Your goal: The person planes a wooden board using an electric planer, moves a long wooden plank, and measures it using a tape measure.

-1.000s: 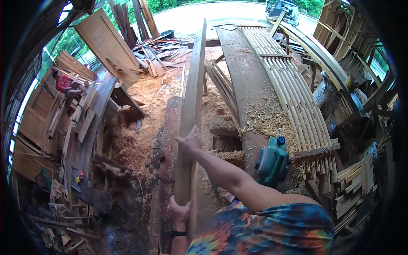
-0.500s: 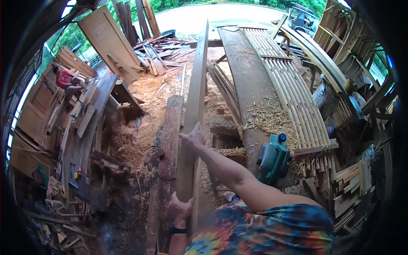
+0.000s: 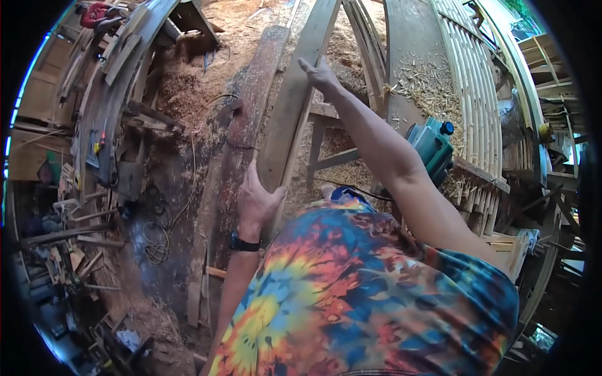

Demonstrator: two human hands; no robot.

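The head view has tipped downward. Left hand clasps the near end of the plank; right hand lies farther along, grip unclear, presumably balancing its length.

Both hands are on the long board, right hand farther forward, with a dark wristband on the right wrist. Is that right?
Not quite: the head view shows the dark wristband on the wrist of the left hand. Both hands are on the long board, with the right hand farther forward.
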